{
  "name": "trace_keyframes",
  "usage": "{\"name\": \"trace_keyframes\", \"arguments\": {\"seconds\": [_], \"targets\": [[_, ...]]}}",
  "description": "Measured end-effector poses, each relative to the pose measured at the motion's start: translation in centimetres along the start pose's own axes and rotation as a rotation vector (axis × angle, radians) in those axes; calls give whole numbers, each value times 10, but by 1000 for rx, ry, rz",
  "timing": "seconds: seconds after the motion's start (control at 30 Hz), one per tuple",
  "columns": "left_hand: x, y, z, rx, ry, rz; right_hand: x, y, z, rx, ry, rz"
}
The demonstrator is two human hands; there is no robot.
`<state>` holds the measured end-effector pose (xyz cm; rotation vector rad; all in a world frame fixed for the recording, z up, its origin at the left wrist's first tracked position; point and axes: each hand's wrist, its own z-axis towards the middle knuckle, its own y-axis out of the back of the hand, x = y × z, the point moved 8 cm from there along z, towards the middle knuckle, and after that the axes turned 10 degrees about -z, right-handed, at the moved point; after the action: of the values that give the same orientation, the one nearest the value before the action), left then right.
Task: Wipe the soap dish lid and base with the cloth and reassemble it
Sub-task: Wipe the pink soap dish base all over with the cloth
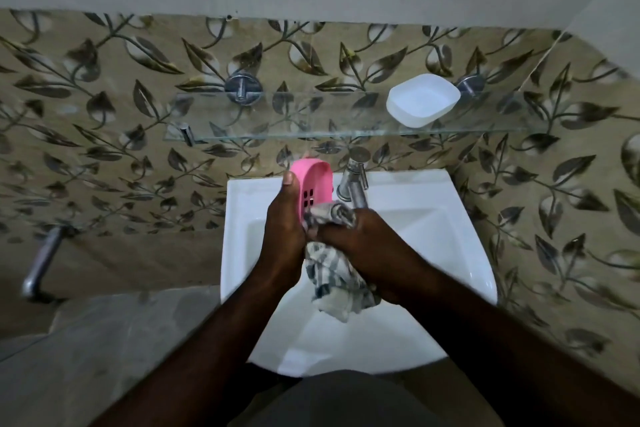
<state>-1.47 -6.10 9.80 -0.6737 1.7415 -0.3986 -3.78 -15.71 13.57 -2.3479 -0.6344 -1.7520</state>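
Midway through the wiping, by the look of it. Gripping the pink slotted dish part (313,184) upright in the left hand (284,225), over the white sink (433,236). Pressing a bunched checked cloth (332,274) into its lower end with the right hand (360,246), fingers closed around the fabric. Waiting apart on the glass shelf (277,128): the white part (422,99), wiped or not impossible to tell. Reassembling not yet done.
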Motion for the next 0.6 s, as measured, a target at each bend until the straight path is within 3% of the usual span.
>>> {"name": "trace_keyframes", "arguments": {"seconds": [0.13,0.2,0.3,0.43,0.53,0.6], "targets": [[3,-15,-2,93,4,28,16,16,14,-197,25,549],[12,-14,-4,112,35,35,19,19,17,-261,93,544],[7,-12,-3,103,53,-24,19,21,10,-297,203,17],[-9,-3,10,3,-43,46,16,3,-2,-40,489,-780],[-3,-7,8,5,-15,124,1,12,7,36,417,-1310],[-4,-11,6,13,3,126,10,25,14,-92,430,-1442]]}}
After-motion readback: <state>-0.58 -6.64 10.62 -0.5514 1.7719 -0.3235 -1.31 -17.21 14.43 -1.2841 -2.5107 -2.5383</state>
